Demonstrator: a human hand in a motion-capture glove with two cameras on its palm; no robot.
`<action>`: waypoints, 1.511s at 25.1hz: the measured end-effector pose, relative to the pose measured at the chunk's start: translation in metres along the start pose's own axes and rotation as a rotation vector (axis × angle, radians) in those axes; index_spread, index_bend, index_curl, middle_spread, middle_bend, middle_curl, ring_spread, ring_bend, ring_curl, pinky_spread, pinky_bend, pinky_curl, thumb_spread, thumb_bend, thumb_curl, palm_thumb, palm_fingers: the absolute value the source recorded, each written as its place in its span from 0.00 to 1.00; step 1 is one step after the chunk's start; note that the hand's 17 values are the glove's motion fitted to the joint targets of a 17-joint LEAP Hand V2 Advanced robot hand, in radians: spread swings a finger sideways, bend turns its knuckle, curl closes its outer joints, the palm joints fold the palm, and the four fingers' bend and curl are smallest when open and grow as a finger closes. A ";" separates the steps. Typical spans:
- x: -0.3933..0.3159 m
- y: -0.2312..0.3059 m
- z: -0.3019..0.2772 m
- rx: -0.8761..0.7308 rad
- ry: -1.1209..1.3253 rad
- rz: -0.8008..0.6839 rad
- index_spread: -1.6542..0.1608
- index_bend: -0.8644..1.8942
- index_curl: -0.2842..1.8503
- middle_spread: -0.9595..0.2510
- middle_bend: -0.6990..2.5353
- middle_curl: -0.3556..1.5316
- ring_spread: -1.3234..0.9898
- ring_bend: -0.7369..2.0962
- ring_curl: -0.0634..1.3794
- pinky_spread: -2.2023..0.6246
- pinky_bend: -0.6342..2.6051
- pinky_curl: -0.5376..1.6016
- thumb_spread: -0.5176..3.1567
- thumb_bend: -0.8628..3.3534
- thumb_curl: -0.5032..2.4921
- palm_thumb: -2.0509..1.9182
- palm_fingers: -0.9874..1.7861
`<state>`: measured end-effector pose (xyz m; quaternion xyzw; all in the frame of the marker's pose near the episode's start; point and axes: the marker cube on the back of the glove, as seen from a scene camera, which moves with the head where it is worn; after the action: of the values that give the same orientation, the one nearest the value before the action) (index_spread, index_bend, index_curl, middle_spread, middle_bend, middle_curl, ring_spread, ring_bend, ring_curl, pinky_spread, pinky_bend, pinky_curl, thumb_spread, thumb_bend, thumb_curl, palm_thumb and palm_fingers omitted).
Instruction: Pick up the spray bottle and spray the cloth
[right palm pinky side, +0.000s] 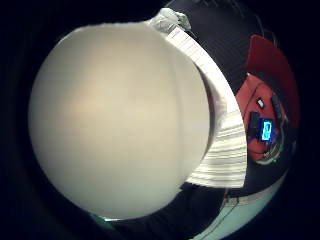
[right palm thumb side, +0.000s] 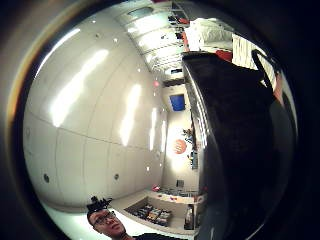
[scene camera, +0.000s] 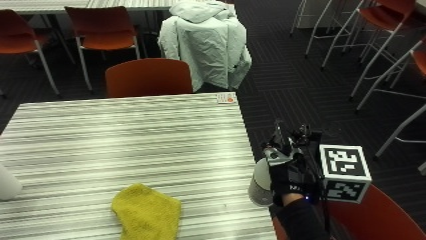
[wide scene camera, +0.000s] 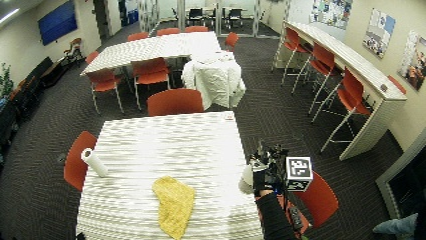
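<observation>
The gloved right hand (scene camera: 291, 176) grips the spray bottle (scene camera: 261, 184) at the table's (scene camera: 133, 140) right edge, lifted. Next, I judge, it must aim left at the yellow cloth (scene camera: 146, 212) and squeeze.

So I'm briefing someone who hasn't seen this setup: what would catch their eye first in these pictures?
Probably the yellow cloth, lying crumpled near the front edge of the striped table. Next, the gloved right hand at the table's right edge, its grip round a pale spray bottle held upright off to the cloth's side. A white paper towel roll stands at the table's far left edge.
</observation>
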<state>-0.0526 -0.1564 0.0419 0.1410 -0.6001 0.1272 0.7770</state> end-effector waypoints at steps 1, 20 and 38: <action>0.001 0.000 0.001 -0.002 0.005 0.004 0.85 0.50 0.38 0.77 0.41 0.48 0.53 0.46 0.36 0.79 0.24 0.32 0.40 0.21 0.39 0.83 0.68; -0.003 0.037 0.156 -0.396 -0.008 0.078 0.85 0.48 0.40 0.77 0.40 0.49 0.53 0.45 0.37 0.79 0.23 0.33 0.38 0.21 0.41 0.83 0.69; 0.082 0.005 0.159 -0.564 0.465 0.508 0.86 0.47 0.40 0.78 0.39 0.50 0.53 0.45 0.38 0.79 0.24 0.34 0.36 0.20 0.42 0.83 0.70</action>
<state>-0.1766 -0.2082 0.1596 -0.2609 -0.4362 0.1739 0.8434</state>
